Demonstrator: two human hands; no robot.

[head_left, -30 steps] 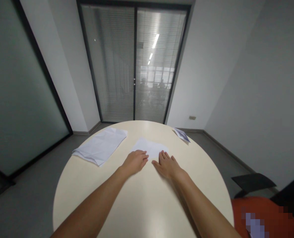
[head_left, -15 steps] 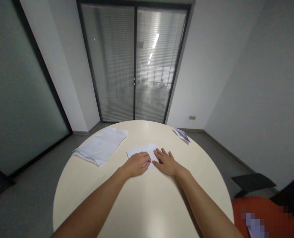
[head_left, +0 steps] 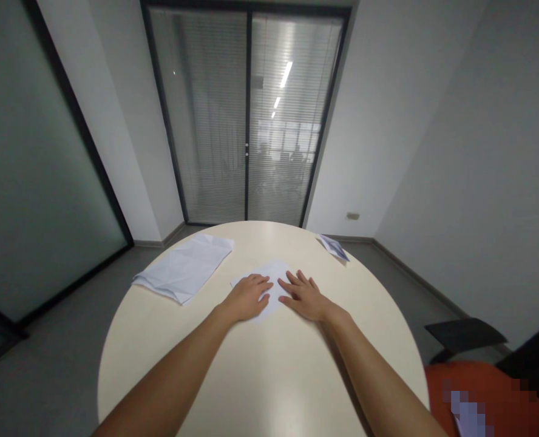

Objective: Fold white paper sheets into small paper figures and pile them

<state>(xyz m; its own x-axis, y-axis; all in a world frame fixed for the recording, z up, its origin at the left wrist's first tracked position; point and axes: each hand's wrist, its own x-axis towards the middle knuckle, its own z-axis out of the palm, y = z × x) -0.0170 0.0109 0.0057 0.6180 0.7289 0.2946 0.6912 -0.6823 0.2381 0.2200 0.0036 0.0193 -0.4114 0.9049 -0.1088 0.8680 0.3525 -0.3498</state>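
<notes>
A white sheet of paper (head_left: 272, 295) lies on the round cream table (head_left: 260, 376), partly covered by both hands. My left hand (head_left: 247, 297) rests over its left part, fingers stretched out and thumb apart. Across a small gap, my right hand (head_left: 305, 296) lies flat on the right side of the paper, its fingers spread. Neither hand grips anything. Whether the paper is folded under the hands is hard to make out.
A stack of creased white paper (head_left: 185, 267) lies at the table's left edge. Near the far right edge is a folded printed paper (head_left: 334, 247). An orange chair (head_left: 492, 388) with a black armrest (head_left: 465, 334) stands at the right, and a glass door (head_left: 246, 121) is behind the table.
My left hand has moved slightly left and its fingers have opened out from a bent pose. My right hand stays nearly in place, fingers a little more spread. The paper shifted slightly.
</notes>
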